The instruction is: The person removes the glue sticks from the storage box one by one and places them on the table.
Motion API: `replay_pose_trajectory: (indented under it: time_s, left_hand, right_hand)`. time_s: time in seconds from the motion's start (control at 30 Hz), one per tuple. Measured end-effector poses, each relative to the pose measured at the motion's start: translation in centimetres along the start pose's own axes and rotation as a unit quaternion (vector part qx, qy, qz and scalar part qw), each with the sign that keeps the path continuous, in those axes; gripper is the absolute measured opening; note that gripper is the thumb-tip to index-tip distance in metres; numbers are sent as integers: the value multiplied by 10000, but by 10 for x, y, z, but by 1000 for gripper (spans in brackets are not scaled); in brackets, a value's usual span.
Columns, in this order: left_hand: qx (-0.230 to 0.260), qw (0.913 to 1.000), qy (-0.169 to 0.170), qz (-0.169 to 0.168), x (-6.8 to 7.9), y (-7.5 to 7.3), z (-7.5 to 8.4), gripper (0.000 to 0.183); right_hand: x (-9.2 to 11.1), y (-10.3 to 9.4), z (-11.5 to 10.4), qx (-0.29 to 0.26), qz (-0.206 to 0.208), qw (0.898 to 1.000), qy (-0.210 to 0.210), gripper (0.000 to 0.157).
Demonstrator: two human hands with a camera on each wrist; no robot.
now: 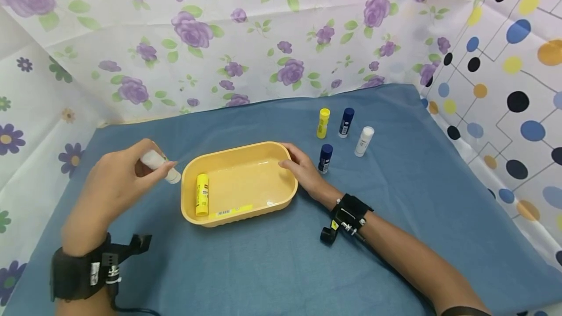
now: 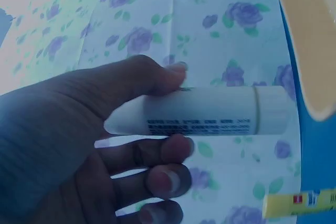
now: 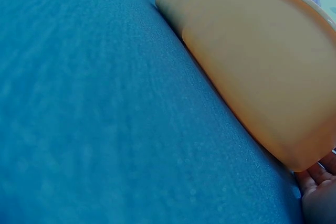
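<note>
In the head view my left hand (image 1: 116,174) is raised left of a yellow plastic tray (image 1: 246,155). Its thumb and fingers pinch a white glue stick (image 2: 199,111), tilted beside the tray's left end. Three curled fingertips (image 2: 170,179) show below the stick in the left wrist view. My right hand (image 1: 307,172) grips the tray's right rim, thumb over the inside and fingers outside. Inside the tray, a yellow glue stick (image 1: 202,195) lies along the left end. A yellow stick (image 2: 299,203) also shows in the left wrist view; whether it is the same one, I cannot tell.
Right of the tray, several glue sticks stand on the blue cloth (image 1: 272,267): a yellow one (image 1: 323,123), a navy-capped one (image 1: 346,123), a white one (image 1: 364,141) and another navy-capped one (image 1: 325,158). Flowered sheeting (image 1: 219,38) rises behind the table.
</note>
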State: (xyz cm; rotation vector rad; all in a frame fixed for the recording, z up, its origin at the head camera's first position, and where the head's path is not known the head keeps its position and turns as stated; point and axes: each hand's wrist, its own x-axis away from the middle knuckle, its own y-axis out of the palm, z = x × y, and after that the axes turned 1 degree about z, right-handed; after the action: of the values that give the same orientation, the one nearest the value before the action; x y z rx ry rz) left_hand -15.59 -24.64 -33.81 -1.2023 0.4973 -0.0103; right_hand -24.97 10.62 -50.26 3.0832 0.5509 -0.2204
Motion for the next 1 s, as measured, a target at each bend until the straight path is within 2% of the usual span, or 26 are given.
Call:
replay_pose_trajectory:
  time_s: [0.17,0.27,0.43,0.57,0.73,0.87,1.0]
  left_hand:
    - [2,9989,-354,-313,6,-3,-16,26]
    - [44,9946,-683,-786,5,-2,-26,29]
    - [103,9788,-1161,-1682,1,6,-37,37]
    - [96,9666,-1358,-2172,-1,16,-43,39]
    - [57,9478,-1591,-2762,-3,33,-48,50]
    - [-2,9395,-1709,-2969,-3,43,-47,52]
    - [-45,9373,-1762,-3006,-4,43,-45,47]
  right_hand:
    - [1,1,-1,-8,-41,10000,11,46]
    - [1,1,0,-52,-46,10000,3,48]
    - [0,1,-1,-50,-10,10000,23,47]
    - [-1,1,-2,24,6,10000,25,45]
    - [0,1,-2,16,9,10000,13,45]
    - [1,1,-4,-66,-19,10000,-21,46]
    - [1,0,-3,-58,-5,10000,-43,46]
